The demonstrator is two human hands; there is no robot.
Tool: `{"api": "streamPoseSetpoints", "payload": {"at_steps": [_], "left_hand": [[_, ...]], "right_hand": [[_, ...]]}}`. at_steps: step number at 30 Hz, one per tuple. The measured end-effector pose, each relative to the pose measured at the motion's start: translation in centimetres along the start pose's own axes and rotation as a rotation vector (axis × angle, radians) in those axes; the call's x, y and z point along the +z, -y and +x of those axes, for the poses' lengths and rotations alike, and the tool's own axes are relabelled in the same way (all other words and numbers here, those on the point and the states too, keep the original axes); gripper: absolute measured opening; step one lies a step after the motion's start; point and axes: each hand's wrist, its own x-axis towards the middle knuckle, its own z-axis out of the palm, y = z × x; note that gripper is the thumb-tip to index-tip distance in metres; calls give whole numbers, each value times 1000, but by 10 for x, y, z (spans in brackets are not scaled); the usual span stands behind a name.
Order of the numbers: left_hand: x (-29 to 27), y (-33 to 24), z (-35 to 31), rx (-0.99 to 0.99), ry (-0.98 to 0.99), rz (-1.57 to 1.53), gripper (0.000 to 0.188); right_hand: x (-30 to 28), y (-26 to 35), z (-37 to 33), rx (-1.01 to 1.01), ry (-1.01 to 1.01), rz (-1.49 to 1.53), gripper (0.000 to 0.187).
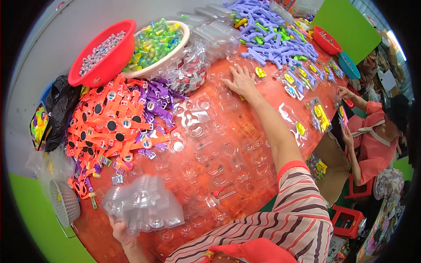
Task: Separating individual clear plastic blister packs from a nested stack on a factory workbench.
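My left hand [123, 231] grips the lower left edge of a stack of clear plastic blister shells [142, 204], held over the near left part of the red table. My right hand [241, 82] reaches to the far middle, fingers spread, touching or just above clear shells laid out there. Rows of single clear blister shells [197, 116] cover the table between my hands. Beside my right fingers sits a small yellow piece [260, 72]. A red and grey small part [217, 193] lies among the nearer shells.
Orange toy watches [112, 125] and purple ones [160, 101] are heaped at left. Behind stand a red basin [127, 52] of small beads and a cream basin [186, 33] of green-yellow capsules. Purple toy guns [272, 33] pile at the back. At right, a co-worker [377, 127] holds a pack.
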Motion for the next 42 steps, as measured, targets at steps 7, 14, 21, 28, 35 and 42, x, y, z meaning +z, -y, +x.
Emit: {"api": "streamPoseSetpoints", "payload": {"at_steps": [7, 14, 21, 28, 35, 42], "left_hand": [[-11, -3, -5, -39, 36, 1, 78], [-19, 4, -9, -12, 43, -19, 77], [-25, 8, -16, -96, 92, -28, 76], [-53, 13, -28, -93, 36, -50, 73], [-48, 17, -31, -126, 103, -94, 75], [-47, 5, -59, -94, 112, -65, 76]], "right_hand": [[1, 6, 4, 8, -16, -42, 80], [-7, 10, -5, 56, 11, -47, 80], [-7, -3, -25, 61, -156, -32, 75], [-63, -22, -171, -72, -232, -43, 59], [-63, -104, -248, 120, -134, -204, 56], [-35, -109, -192, 190, -143, -106, 56]]}}
